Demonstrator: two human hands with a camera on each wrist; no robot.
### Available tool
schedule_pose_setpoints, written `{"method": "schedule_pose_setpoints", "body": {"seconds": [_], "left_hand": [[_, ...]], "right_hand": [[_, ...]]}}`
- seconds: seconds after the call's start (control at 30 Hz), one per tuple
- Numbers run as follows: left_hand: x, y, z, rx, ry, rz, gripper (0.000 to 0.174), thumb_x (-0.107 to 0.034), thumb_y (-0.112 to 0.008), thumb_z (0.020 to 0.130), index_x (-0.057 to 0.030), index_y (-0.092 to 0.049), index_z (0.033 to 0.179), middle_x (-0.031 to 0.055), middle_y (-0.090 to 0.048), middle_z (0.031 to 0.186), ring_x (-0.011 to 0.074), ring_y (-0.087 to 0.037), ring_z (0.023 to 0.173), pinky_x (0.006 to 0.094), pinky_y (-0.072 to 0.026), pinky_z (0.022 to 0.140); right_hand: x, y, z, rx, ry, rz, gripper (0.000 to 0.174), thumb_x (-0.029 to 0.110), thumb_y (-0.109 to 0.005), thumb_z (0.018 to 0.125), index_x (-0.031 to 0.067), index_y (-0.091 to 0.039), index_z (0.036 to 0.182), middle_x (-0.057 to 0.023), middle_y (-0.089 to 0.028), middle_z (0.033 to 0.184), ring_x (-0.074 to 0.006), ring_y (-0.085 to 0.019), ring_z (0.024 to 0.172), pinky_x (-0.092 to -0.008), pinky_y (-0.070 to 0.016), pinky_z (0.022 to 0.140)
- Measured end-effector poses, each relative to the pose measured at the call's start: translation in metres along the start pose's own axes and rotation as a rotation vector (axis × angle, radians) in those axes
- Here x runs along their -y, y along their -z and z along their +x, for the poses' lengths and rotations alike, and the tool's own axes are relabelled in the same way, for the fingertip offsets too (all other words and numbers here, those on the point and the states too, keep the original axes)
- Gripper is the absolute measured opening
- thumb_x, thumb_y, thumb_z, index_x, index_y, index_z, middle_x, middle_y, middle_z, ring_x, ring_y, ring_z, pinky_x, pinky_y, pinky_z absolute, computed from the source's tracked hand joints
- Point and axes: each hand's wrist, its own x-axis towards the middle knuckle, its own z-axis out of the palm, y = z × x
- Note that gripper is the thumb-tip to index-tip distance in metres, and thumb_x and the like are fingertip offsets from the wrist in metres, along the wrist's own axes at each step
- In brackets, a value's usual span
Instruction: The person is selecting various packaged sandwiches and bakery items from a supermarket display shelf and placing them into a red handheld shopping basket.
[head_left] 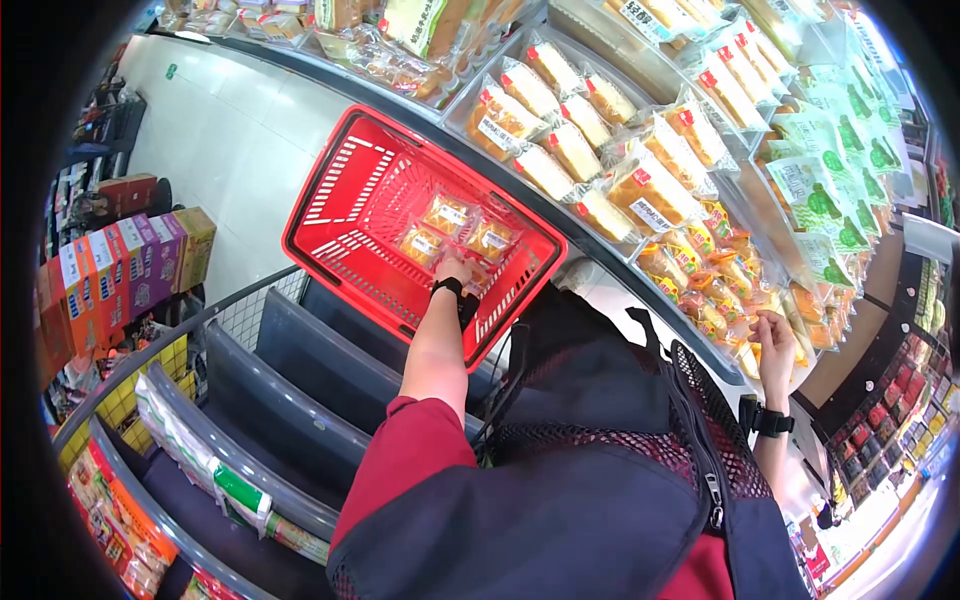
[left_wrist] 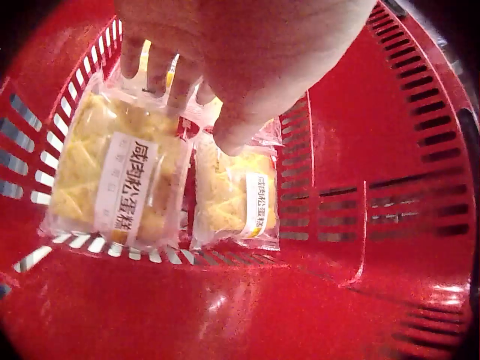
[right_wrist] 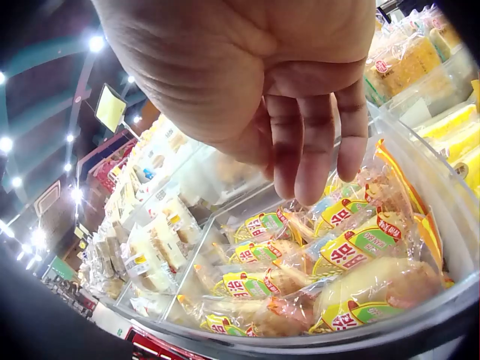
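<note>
My left hand [head_left: 455, 270] reaches down into a red shopping basket [head_left: 385, 180] among several clear-wrapped yellow cakes. In the left wrist view its fingers lie extended over the packets, close to the wrap. A larger-looking packaged cake [left_wrist: 112, 172] sits left of the thumb, and another packaged cake [left_wrist: 236, 195] is just below the thumb tip; both bear white labels. My right hand [head_left: 775, 345] hovers at the shelf's front edge, fingers loosely bent and holding nothing. Below it in the right wrist view are wrapped bread rolls [right_wrist: 367, 247] with yellow, green and red labels, in a clear bin.
Wrapped sandwich cakes [head_left: 575, 150] fill the bins farther along the shelf, with green-printed bags [head_left: 825, 190] behind. Dark curved rack dividers [head_left: 300, 350] stand beside the basket on the left. Colourful boxes [head_left: 130, 265] are stacked beyond, by the pale tiled floor [head_left: 240, 110].
</note>
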Motion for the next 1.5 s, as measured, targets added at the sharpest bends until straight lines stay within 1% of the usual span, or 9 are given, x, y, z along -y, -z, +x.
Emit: {"method": "schedule_pose_setpoints", "body": {"seconds": [0.13,0.33,0.5,0.63,0.73,0.87,1.13,1.33,1.5], "left_hand": [[-0.006,-0.013,0.010,-0.127,0.062,0.244,0.045,-0.038,-0.057,0.084,-0.0107,-0.056,0.120,0.0129,-0.060,0.119,0.0302,-0.055,0.113,0.0437,-0.0437,0.093],[-0.005,0.024,-0.018,-0.196,-0.031,0.177,0.027,-0.030,-0.062,0.079,-0.0074,-0.069,0.091,0.0157,-0.066,0.100,0.0327,-0.063,0.094,0.0429,-0.0512,0.080],[-0.022,0.097,-0.092,-0.512,-0.537,-0.069,0.012,-0.016,-0.064,0.080,-0.0073,-0.069,0.087,0.0128,-0.064,0.095,0.0312,-0.061,0.089,0.0394,-0.0493,0.077],[-0.071,0.171,-0.165,-0.703,-0.659,-0.267,0.011,-0.010,-0.064,0.083,-0.0005,-0.066,0.089,0.0124,-0.060,0.085,0.0271,-0.060,0.081,0.0356,-0.0471,0.073],[-0.113,0.239,-0.193,-0.545,-0.684,-0.718,0.014,-0.009,-0.059,0.090,0.0020,-0.063,0.096,0.0058,-0.063,0.089,0.0105,-0.059,0.083,0.0244,-0.0458,0.074],[-0.195,0.291,-0.205,-0.439,-0.927,-0.752,0.018,-0.007,-0.058,0.090,0.0037,-0.061,0.104,0.0071,-0.064,0.096,0.0095,-0.059,0.086,0.0229,-0.0462,0.077],[-0.335,0.282,-0.118,0.098,-0.919,-0.722,0.022,-0.014,-0.060,0.090,0.0008,-0.064,0.105,0.0021,-0.065,0.088,0.0057,-0.059,0.075,0.0201,-0.0482,0.069],[-0.373,0.267,-0.092,0.185,-0.827,-0.672,0.018,-0.015,-0.059,0.089,-0.0020,-0.066,0.100,0.0013,-0.067,0.087,0.0061,-0.058,0.071,0.0212,-0.0467,0.063],[-0.385,0.252,-0.076,-0.046,-0.832,-0.674,0.023,-0.023,-0.058,0.090,-0.0048,-0.067,0.101,0.0048,-0.067,0.090,0.0093,-0.061,0.078,0.0254,-0.0479,0.068]], "right_hand": [[0.001,0.002,-0.005,-0.017,-0.006,0.019,0.019,0.011,-0.051,0.094,-0.0008,-0.059,0.106,-0.0035,-0.061,0.079,-0.0085,-0.056,0.069,-0.0213,-0.0467,0.066],[0.003,-0.013,0.006,-0.019,0.002,0.095,0.017,0.011,-0.052,0.094,-0.0002,-0.059,0.105,-0.0040,-0.061,0.080,-0.0085,-0.057,0.068,-0.0218,-0.0471,0.064],[0.016,-0.032,0.027,-0.028,0.123,0.127,0.016,0.011,-0.053,0.093,-0.0006,-0.059,0.103,-0.0037,-0.062,0.080,-0.0080,-0.056,0.066,-0.0215,-0.0468,0.061],[0.008,-0.029,0.040,0.000,0.142,0.171,0.016,0.012,-0.054,0.093,0.0000,-0.059,0.103,-0.0036,-0.062,0.080,-0.0076,-0.056,0.066,-0.0215,-0.0460,0.060],[0.023,-0.040,0.042,-0.020,0.175,0.199,0.016,0.012,-0.054,0.093,0.0004,-0.059,0.103,-0.0035,-0.062,0.080,-0.0074,-0.055,0.065,-0.0215,-0.0454,0.059],[0.022,-0.041,0.037,-0.051,0.156,0.237,0.016,0.012,-0.054,0.093,0.0000,-0.059,0.103,-0.0037,-0.062,0.079,-0.0075,-0.055,0.065,-0.0215,-0.0455,0.059],[-0.009,-0.038,0.019,-0.137,0.107,0.320,0.015,0.008,-0.053,0.092,-0.0017,-0.058,0.102,-0.0050,-0.062,0.077,-0.0091,-0.058,0.064,-0.0223,-0.0469,0.059],[-0.028,-0.036,0.008,-0.155,-0.002,0.327,0.015,0.010,-0.053,0.093,-0.0014,-0.058,0.101,-0.0052,-0.062,0.078,-0.0097,-0.057,0.065,-0.0225,-0.0466,0.060],[-0.026,-0.035,0.003,-0.178,-0.020,0.361,0.016,0.012,-0.054,0.093,-0.0012,-0.059,0.100,-0.0047,-0.062,0.076,-0.0092,-0.056,0.063,-0.0223,-0.0458,0.059]]}}
